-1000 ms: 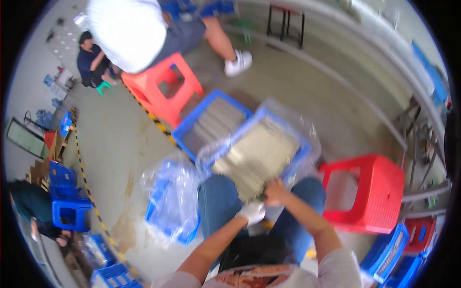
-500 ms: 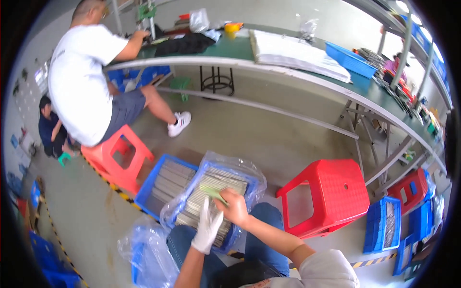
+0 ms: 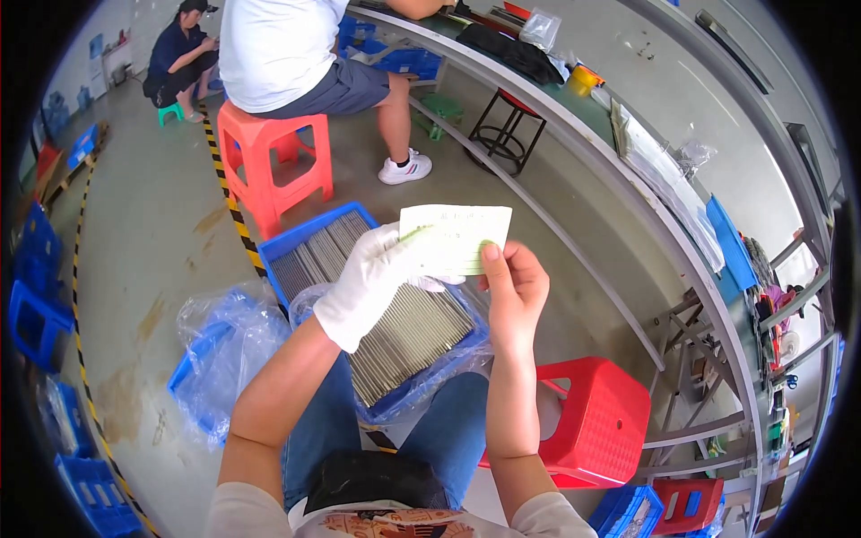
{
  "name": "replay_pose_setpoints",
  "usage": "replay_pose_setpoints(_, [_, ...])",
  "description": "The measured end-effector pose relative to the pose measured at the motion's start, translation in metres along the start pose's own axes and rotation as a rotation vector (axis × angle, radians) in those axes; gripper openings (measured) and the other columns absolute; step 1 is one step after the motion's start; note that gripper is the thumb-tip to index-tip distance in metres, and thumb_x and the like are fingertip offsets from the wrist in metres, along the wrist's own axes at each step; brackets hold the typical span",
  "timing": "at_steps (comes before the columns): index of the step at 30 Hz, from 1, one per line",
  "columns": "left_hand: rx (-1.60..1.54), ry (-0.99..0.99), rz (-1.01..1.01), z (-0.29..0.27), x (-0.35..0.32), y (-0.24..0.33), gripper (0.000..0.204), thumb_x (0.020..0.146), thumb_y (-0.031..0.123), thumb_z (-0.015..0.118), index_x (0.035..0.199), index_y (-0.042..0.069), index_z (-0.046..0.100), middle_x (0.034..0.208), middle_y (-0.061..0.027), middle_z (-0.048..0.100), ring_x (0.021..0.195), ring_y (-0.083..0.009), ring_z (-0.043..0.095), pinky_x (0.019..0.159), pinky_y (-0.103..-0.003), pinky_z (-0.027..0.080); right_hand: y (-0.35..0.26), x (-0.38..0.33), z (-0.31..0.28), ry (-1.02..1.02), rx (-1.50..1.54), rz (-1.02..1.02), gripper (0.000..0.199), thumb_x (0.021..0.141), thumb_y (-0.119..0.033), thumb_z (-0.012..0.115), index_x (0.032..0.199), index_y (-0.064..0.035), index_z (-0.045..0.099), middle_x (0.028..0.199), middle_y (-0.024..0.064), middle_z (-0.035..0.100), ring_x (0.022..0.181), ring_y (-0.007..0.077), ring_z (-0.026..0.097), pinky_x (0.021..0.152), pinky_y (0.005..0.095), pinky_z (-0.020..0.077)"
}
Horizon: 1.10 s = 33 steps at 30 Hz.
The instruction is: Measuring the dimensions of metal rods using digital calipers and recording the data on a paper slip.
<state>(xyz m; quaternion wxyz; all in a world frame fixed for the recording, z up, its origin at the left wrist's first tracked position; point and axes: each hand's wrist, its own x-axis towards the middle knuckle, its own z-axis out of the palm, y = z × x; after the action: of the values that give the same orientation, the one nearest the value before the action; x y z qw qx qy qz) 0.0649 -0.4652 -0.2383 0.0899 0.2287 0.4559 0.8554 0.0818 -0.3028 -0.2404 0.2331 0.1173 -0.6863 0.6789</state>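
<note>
A pale green paper slip (image 3: 459, 229) is held up above the bins, its marked side toward me. My left hand (image 3: 372, 276), in a white glove, grips its left side. My bare right hand (image 3: 518, 285) pinches the lower right corner, thumb on the front. Below, close-set rows of thin metal strips (image 3: 404, 345) fill a blue bin (image 3: 482, 328) lined with clear plastic. Farther back and to the left, a second blue bin (image 3: 309, 222) holds greyer strips. My left forearm and glove cover part of both bins.
A red stool (image 3: 596, 421) stands at right. A plastic-covered blue bin (image 3: 202, 363) is at left. Ahead, a person (image 3: 278, 54) sits on another red stool (image 3: 269, 166) by a long green-topped table (image 3: 592, 117). Another person (image 3: 184, 58) sits low farther back.
The slip, earlier a crumpled-looking green shape low over the strips, is now raised and spread flat between both hands. My view has turned, so the seated person appears farther right.
</note>
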Motion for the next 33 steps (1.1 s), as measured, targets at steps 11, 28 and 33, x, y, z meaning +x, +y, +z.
replay_pose_setpoints(11, [-0.114,0.171,-0.05,0.019,-0.004,0.005,0.034,0.089,0.032,0.048,0.1,0.001,0.058,0.089,-0.0057,0.062,0.076,-0.0099,0.059,0.064,-0.024,0.047,-0.013,-0.01,-0.006,-0.075,0.414,0.117,0.015,0.086,-0.014,0.054,0.081,0.0001,0.058,0.071,0.0067,0.061,0.056,0.0099,0.052,0.053,0.0214,0.0421])
replay_pose_setpoints(28, [-0.082,0.263,0.011,0.033,0.001,-0.005,0.018,0.084,0.022,0.059,0.088,0.005,0.063,0.077,0.0037,0.059,0.069,-0.0011,0.052,0.06,-0.017,0.04,-0.008,-0.013,-0.021,-0.105,0.609,0.209,0.017,0.087,-0.016,0.051,0.082,-0.0014,0.058,0.075,0.0068,0.06,0.058,0.0109,0.051,0.054,0.0221,0.0415])
replay_pose_setpoints(33, [-0.066,0.281,0.006,0.033,-0.002,-0.01,0.017,0.084,0.021,0.059,0.087,0.004,0.063,0.077,0.0038,0.059,0.069,-0.0013,0.052,0.06,-0.017,0.04,-0.007,-0.017,-0.025,-0.133,0.606,0.214,0.017,0.087,-0.016,0.051,0.083,-0.0014,0.058,0.075,0.0067,0.06,0.058,0.0103,0.051,0.054,0.0218,0.0413])
